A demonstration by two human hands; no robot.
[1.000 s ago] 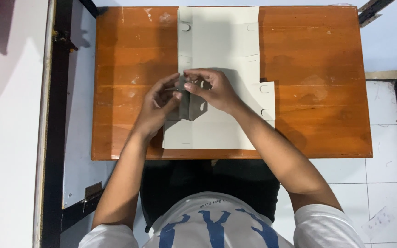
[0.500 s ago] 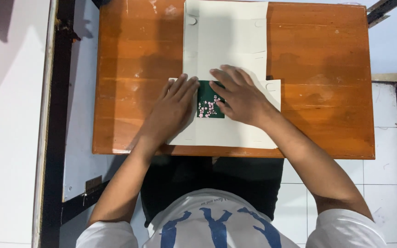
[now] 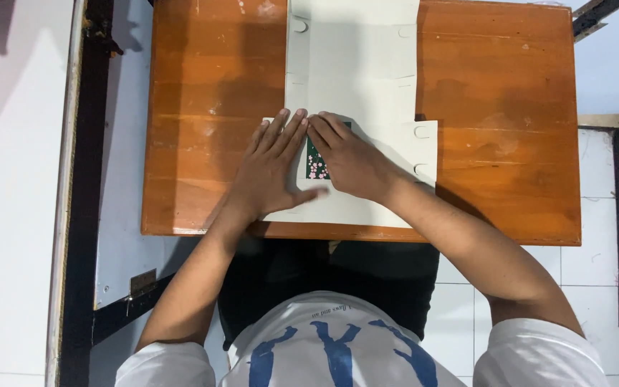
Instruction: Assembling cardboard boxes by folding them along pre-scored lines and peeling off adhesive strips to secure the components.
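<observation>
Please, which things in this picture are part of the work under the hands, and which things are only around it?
Part of the work:
- left hand, flat on the card
- right hand, pressing beside it
- flat pale die-cut cardboard sheet
- small dark green piece with pink flowers, between the hands

Only around:
- orange-brown wooden table
- white tiled floor

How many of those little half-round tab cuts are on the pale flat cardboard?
4 show on the cardboard sheet: two near its far end, two on its right flap. The hands may hide others.
</observation>
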